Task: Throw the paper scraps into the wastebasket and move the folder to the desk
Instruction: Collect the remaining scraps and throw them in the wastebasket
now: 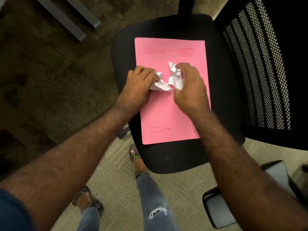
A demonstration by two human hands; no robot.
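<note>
A pink folder (168, 117) lies flat on the black seat of an office chair (221, 90). Crumpled white paper scraps lie on the folder's middle. My left hand (138, 85) is closed over one scrap (159, 84) from the left. My right hand (190, 87) pinches another scrap (174, 75) from the right, fingers curled around it. Both scraps touch or nearly touch each other between the hands. No wastebasket or desk top is in view.
The chair's mesh backrest (260, 67) rises at the right. Grey metal legs (70, 19) cross the dark carpet at the top left. My feet in sandals (135, 155) stand on the lighter carpet below the seat. A grey-black object (221, 209) sits at the lower right.
</note>
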